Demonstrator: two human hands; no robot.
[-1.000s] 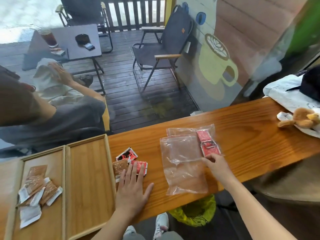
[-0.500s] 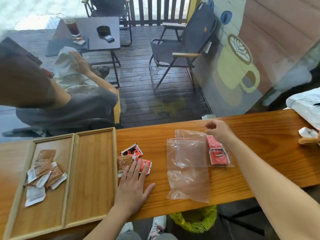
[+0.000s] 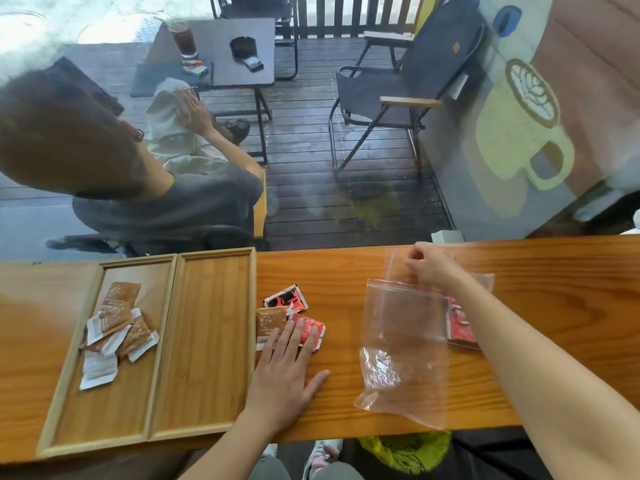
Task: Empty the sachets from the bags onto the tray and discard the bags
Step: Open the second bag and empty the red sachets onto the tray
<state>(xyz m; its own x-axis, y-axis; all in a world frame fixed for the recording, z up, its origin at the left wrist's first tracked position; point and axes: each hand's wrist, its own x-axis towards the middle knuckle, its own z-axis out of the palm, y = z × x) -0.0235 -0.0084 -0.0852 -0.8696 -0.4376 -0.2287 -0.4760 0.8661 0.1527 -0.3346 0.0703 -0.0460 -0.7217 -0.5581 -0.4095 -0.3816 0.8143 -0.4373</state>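
My left hand [image 3: 282, 377] lies flat, fingers spread, on the counter [image 3: 554, 306] just right of the tray [image 3: 162, 341], fingertips on loose sachets [image 3: 291, 317]. My right hand [image 3: 431, 266] pinches the top of a bag [image 3: 481, 282] near the counter's far edge; red sachets [image 3: 459, 322] show inside it. An empty bag [image 3: 405, 348] lies flat, overlapping its left side. The tray's left compartment holds brown sachets [image 3: 116, 327].

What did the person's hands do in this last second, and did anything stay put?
The right hand left the near edge of the clear zip bag holding red sachets, reached to its far edge and now pinches it. The left hand stayed flat on the loose sachets; the empty clear bag stayed.
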